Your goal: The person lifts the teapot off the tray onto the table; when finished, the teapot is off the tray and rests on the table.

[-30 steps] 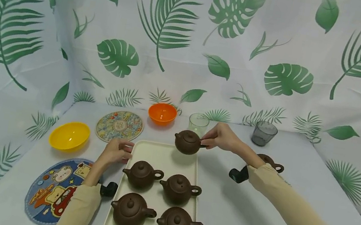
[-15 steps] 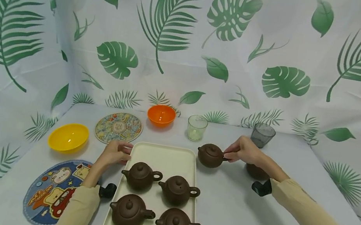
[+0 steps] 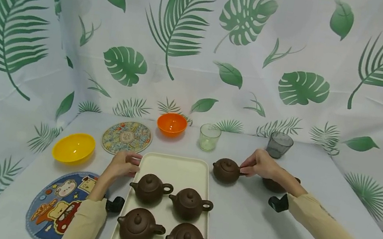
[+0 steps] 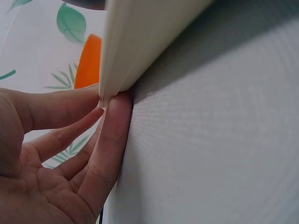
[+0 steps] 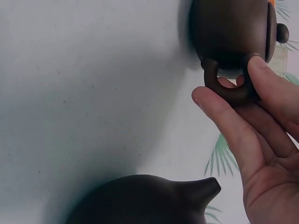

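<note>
With thumb and fingers, my right hand [image 3: 262, 164] pinches the looped handle [image 5: 233, 93] of a small dark brown teapot [image 3: 226, 172], which is upright at the table surface just right of the tray's far corner. A second brown teapot [image 3: 273, 185] is partly hidden behind my right wrist; its spout [image 5: 203, 185] shows in the right wrist view. My left hand [image 3: 121, 165] holds the left edge of the cream tray [image 3: 174, 167], thumb and fingertips pinching its rim in the left wrist view. Several more brown teapots [image 3: 188, 203] stand on the tray, handles to the right.
Behind the tray are an orange bowl [image 3: 172, 124], a green-tinted glass [image 3: 209, 137] and a grey glass [image 3: 279, 145]. Left of it lie a yellow bowl [image 3: 74, 148], a round patterned mat [image 3: 127, 137] and a blue cartoon mat [image 3: 59, 203] partly under my left arm.
My right hand has carried the small teapot rightward from over the tray's far end and lowered it to the table beside the tray. My left hand stays at the tray's edge.
</note>
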The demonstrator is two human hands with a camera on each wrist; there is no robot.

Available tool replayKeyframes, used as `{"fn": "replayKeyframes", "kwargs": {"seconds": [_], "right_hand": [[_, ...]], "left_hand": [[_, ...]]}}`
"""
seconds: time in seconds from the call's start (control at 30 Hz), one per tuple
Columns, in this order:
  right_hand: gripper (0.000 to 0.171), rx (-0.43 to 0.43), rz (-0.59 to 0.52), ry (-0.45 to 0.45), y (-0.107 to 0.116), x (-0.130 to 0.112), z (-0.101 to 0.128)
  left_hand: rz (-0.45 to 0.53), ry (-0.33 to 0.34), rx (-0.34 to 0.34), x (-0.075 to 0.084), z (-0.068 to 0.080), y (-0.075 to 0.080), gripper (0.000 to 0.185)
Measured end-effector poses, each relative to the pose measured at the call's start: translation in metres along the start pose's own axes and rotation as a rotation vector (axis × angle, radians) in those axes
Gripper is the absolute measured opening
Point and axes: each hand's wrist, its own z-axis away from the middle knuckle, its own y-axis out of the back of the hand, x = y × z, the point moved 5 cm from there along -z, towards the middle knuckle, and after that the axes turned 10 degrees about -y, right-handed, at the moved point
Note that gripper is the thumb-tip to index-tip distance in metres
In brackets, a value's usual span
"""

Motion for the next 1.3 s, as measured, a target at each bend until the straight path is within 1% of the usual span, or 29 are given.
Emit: {"fn": "replayKeyframes", "kwargs": {"seconds": [0.1, 0.23, 0.3, 0.47, 0.6, 0.73, 0.83, 0.93, 1.03, 1.1, 1.13, 1.2, 1.3], "right_hand": [[0.015, -0.011, 0.016, 0.013, -0.001, 0.0, 0.001], [0.015, -0.016, 0.029, 0.008, -0.001, 0.0, 0.0], [0.015, -0.013, 0.033, -0.002, -0.001, 0.0, -0.001], [0.015, 0.004, 0.057, -0.008, 0.0, 0.001, -0.001], [0.015, 0.023, 0.102, 0.012, -0.001, 0.0, 0.0], [0.014, 0.041, 0.143, 0.001, -0.001, -0.002, 0.0], [0.017, 0.097, 0.203, -0.011, 0.001, -0.005, 0.001], [0.022, 0.203, 0.237, -0.014, 0.004, -0.013, 0.005], [0.025, 0.312, 0.193, -0.005, 0.007, -0.025, 0.011], [0.025, 0.357, 0.144, 0.011, 0.006, -0.035, 0.015], [0.025, 0.365, 0.12, 0.017, 0.005, -0.039, 0.017], [0.026, 0.35, 0.069, 0.026, -0.002, -0.047, 0.021], [0.026, 0.269, 0.003, 0.031, -0.017, -0.057, 0.025]], "left_hand": [[-0.003, -0.001, 0.0, 0.0, 0.0, -0.001, 0.042], [-0.004, 0.004, 0.007, 0.0, 0.0, -0.001, 0.041], [-0.009, -0.003, -0.001, 0.001, 0.0, -0.001, 0.042], [-0.008, -0.001, -0.005, 0.002, -0.001, -0.002, 0.041], [-0.006, 0.002, -0.003, 0.002, -0.001, -0.001, 0.041], [-0.009, 0.002, -0.004, 0.0, -0.001, -0.001, 0.041], [-0.013, 0.004, -0.004, 0.0, -0.001, -0.001, 0.041], [-0.011, 0.005, -0.003, -0.001, 0.0, -0.001, 0.041], [-0.004, 0.003, -0.004, -0.001, -0.001, -0.001, 0.041], [-0.001, 0.002, -0.004, -0.001, -0.001, -0.001, 0.041], [0.0, 0.001, -0.005, -0.001, -0.001, -0.001, 0.041], [-0.001, 0.002, -0.004, -0.001, -0.001, -0.001, 0.041], [-0.005, 0.002, -0.005, -0.001, 0.0, -0.001, 0.042]]}}
